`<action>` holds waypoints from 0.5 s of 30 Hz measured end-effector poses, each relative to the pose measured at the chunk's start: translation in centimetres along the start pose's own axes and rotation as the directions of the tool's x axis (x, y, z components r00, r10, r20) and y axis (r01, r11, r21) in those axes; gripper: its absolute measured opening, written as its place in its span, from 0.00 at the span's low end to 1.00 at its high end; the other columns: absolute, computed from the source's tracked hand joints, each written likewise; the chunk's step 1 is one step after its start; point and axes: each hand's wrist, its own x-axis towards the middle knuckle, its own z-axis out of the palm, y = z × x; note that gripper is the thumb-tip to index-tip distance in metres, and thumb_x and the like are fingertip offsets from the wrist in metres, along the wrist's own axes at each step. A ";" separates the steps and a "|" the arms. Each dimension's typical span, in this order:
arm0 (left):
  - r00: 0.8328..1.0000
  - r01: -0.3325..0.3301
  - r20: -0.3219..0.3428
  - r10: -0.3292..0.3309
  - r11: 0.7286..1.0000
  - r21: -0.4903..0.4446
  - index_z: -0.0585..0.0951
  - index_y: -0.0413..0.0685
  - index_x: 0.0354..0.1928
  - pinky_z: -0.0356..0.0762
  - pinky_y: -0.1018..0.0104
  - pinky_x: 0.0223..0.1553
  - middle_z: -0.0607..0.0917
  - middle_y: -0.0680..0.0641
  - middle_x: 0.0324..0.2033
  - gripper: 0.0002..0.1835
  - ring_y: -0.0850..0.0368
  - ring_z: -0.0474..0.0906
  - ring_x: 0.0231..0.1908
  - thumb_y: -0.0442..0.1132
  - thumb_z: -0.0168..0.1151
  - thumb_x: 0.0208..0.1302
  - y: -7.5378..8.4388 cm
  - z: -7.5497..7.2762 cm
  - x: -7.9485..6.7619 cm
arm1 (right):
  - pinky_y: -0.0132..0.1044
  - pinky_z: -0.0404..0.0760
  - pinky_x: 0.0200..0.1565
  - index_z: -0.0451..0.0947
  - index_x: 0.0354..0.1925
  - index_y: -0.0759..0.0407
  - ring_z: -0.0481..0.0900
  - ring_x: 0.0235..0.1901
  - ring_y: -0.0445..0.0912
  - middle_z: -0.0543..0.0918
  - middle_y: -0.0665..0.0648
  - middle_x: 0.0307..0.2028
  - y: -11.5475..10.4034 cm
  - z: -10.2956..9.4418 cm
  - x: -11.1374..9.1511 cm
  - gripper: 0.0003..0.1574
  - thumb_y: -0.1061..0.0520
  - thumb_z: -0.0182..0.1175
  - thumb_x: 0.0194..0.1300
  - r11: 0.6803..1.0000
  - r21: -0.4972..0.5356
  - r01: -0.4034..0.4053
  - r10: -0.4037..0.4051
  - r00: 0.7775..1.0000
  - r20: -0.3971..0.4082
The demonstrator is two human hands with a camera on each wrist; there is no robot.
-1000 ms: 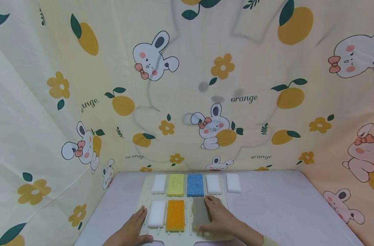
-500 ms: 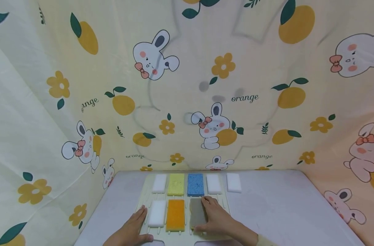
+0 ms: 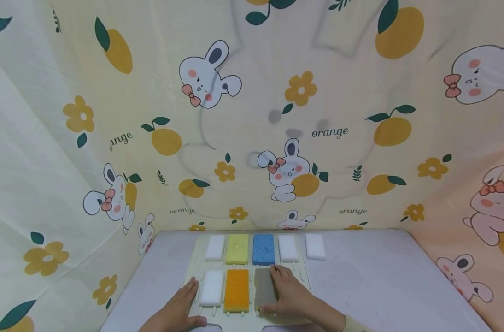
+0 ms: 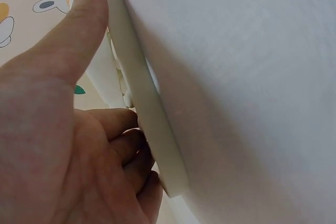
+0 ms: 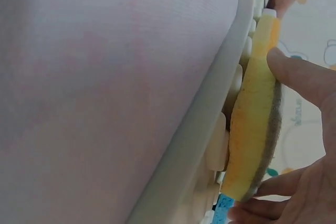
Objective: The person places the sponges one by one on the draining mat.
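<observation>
My right hand grips a yellow scrub sponge with a grey scouring face on top. It sits at the right of the near row, over a cream ridged tray. The right wrist view shows the sponge bowed between thumb and fingers, close over the tray's ridges. My left hand rests at the tray's near left corner, fingers along the side and thumb on the front part. In the left wrist view its fingertips touch the tray edge. An orange sponge and a white sponge lie between the hands.
The far row on the tray holds a white sponge, a yellow sponge, a blue sponge and another white sponge. One more white sponge lies on the white table, right of the tray. A printed curtain hangs behind.
My right hand has shifted slightly left with the grey-faced sponge, bringing it nearer the orange one and straighter. The left hand has stayed at the tray.
</observation>
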 end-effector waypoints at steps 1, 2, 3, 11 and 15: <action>1.000 0.000 0.001 0.000 1.000 0.000 0.60 0.34 0.82 0.58 0.28 0.76 0.57 0.33 0.83 0.65 0.29 0.57 0.79 0.68 0.78 0.55 0.0 0.0 0.0 | 0.67 0.76 0.68 0.58 0.81 0.72 0.67 0.72 0.65 0.64 0.73 0.77 0.0 -0.1 -0.1 0.81 0.23 0.79 0.51 1.000 0.000 0.003 -0.003 1.000 -0.001; 1.000 -0.005 0.001 0.005 1.000 0.002 0.60 0.34 0.82 0.58 0.28 0.76 0.57 0.33 0.83 0.65 0.29 0.57 0.80 0.68 0.78 0.55 -0.1 0.0 0.0 | 0.67 0.76 0.68 0.58 0.81 0.72 0.67 0.72 0.65 0.64 0.73 0.77 -0.1 -0.2 -0.2 0.81 0.23 0.79 0.50 1.000 0.000 0.007 -0.007 1.000 -0.005; 1.000 -0.006 0.003 0.006 1.000 -0.001 0.60 0.34 0.82 0.57 0.28 0.76 0.57 0.33 0.83 0.65 0.29 0.57 0.80 0.68 0.78 0.55 -0.1 0.0 0.0 | 0.68 0.76 0.68 0.58 0.81 0.72 0.67 0.72 0.65 0.64 0.73 0.77 -0.1 -0.3 -0.2 0.82 0.23 0.79 0.49 1.000 -0.001 0.011 -0.011 1.000 -0.009; 1.000 -0.002 0.012 0.002 1.000 -0.005 0.60 0.35 0.83 0.57 0.28 0.76 0.57 0.34 0.83 0.65 0.30 0.57 0.80 0.68 0.78 0.55 -0.3 0.2 0.2 | 0.67 0.74 0.70 0.56 0.82 0.69 0.63 0.76 0.64 0.62 0.70 0.79 1.1 -0.8 -0.5 0.82 0.18 0.74 0.53 0.999 0.014 0.036 -0.035 0.998 -0.059; 1.000 0.008 0.005 -0.008 1.000 -0.006 0.60 0.36 0.83 0.58 0.28 0.76 0.57 0.34 0.83 0.65 0.29 0.57 0.79 0.69 0.78 0.54 -0.1 0.0 0.0 | 0.66 0.73 0.71 0.55 0.82 0.69 0.64 0.76 0.63 0.63 0.70 0.79 1.9 -1.3 -0.4 0.81 0.18 0.72 0.55 0.999 0.027 0.027 -0.024 0.996 -0.085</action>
